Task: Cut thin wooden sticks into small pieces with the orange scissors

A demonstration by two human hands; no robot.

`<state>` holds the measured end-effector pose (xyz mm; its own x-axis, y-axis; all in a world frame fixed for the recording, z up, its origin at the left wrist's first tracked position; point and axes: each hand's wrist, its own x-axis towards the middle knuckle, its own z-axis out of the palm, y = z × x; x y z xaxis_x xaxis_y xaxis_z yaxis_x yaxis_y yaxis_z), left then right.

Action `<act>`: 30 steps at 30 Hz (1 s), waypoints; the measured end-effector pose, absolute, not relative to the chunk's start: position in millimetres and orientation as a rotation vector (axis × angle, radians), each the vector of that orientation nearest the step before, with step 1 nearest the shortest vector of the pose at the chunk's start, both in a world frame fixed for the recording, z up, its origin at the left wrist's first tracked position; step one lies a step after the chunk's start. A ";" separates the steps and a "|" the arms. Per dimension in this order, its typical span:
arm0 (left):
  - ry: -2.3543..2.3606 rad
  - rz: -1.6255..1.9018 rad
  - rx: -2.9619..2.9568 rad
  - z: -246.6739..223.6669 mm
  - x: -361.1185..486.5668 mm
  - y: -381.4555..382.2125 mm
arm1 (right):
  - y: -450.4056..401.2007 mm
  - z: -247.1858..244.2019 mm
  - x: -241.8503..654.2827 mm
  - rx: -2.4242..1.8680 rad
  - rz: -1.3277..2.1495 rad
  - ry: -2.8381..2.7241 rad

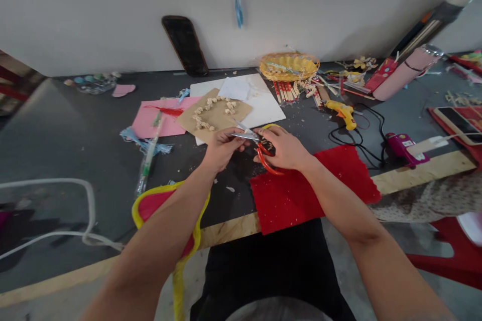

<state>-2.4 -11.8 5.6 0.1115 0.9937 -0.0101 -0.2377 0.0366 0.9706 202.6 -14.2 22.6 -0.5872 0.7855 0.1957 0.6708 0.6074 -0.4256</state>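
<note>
My right hand point(285, 147) is wrapped around the orange-red handles of a pair of scissors point(265, 160). Their metal blades point left, reaching my left hand point(221, 149). The fingers of that hand are pinched together at the blades, and whatever they hold is too small to make out. A small pale bit shows by the blades. Just beyond my hands, a brown sheet of card point(226, 119) carries small cream-coloured folded pieces point(203, 121) set in a curve. A red cloth point(293, 200) lies under my right forearm.
A yellow basket point(289, 66) stands at the back, with a yellow glue gun point(343, 112) to its right. A purple power block point(406, 149) and a pink flask point(408, 72) are farther right. Pink paper point(169, 129) and a blue tassel point(145, 144) lie left. A phone point(185, 45) leans on the wall.
</note>
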 end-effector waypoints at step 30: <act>0.959 1.220 1.063 0.8 -4.5 -9.9 | -13.8 21.6 203.9 -1.152 0.439 -2.471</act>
<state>-4.5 -9.9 0.8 0.1118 0.9937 -0.0075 -0.2411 0.0344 0.9699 203.9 -13.8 21.6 -0.5933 0.7787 0.2039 0.6609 0.6158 -0.4290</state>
